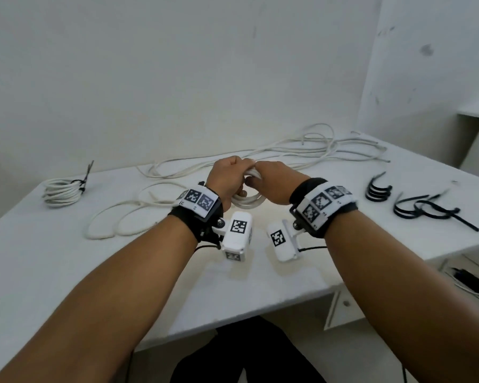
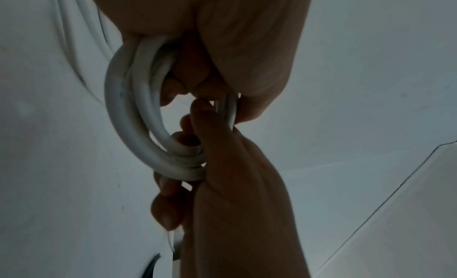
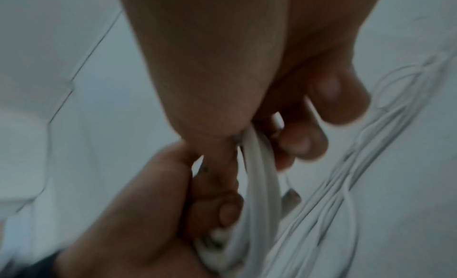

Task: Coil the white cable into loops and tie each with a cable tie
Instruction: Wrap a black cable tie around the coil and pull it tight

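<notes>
My left hand (image 1: 227,175) and right hand (image 1: 274,183) meet above the middle of the white table (image 1: 67,272). Both grip one small coil of white cable (image 1: 249,202) of a few loops, held off the surface. In the left wrist view the coil (image 2: 123,106) hangs from my curled left fingers, and the right hand's fingers (image 2: 197,114) pinch its other side. In the right wrist view the loops (image 3: 262,184) run between my right thumb and fingers, with the left hand (image 3: 148,204) clamped on them below. A loose length of cable (image 1: 127,217) trails left on the table.
A finished coil (image 1: 61,192) bound with a black tie lies at the far left. More loose white cables (image 1: 302,150) sprawl along the back. Black cable ties lie at the right, one bunch curled (image 1: 379,189), another spread out (image 1: 426,210). The table's right edge drops off nearby.
</notes>
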Tool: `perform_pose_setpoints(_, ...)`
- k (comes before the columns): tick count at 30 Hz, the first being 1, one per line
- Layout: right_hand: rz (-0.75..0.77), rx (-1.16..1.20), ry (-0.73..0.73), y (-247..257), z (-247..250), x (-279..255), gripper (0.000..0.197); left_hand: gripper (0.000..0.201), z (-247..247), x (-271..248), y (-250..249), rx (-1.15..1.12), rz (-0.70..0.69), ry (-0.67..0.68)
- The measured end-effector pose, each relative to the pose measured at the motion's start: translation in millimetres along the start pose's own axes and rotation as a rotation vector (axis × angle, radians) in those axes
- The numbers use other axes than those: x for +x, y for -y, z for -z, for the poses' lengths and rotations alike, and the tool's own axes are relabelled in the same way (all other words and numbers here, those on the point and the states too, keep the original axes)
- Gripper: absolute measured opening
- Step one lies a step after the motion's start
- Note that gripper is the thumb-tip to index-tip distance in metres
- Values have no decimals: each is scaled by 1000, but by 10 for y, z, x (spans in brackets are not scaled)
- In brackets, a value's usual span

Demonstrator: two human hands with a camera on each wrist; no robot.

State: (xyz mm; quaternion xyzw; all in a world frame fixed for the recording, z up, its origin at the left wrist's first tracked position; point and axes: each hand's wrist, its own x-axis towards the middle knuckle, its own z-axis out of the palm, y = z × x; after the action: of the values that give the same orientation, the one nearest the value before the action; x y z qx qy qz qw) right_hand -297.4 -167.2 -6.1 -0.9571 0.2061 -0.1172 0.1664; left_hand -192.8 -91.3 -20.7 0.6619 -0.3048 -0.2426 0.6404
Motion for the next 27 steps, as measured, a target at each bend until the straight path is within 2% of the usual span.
perform_pose_setpoints(3,-139,328,82,-396,187,-173,34,36,-326,35,0,-39,13,-18)
perform_pose_setpoints(5,-239,428,23,-683,292,-302,40,35,-526,40,29,-74,43,-16)
perform_pose_setpoints(8,-360,295,-44,-1072,434,-492,48,38,-787,31,140,-96,88,14)
perform_pose_setpoints(11,-492,143,-96,-1447,552,-588,42,34,-956,9,257,-135,141,40)
perform_pose_setpoints(15,-661,-157,-26,-1802,500,-516,39,35,-995,2,377,-177,199,40)
perform_pose_setpoints(18,-699,-203,9,-1867,459,-445,35,37,-963,0,406,-211,209,35)
perform_pose_setpoints(22,-713,-260,40,-1908,492,-391,41,37,-905,-5,404,-244,202,44)
perform_pose_setpoints(27,-707,-307,89,-1930,475,-372,28,34,-877,-5,410,-281,195,53)
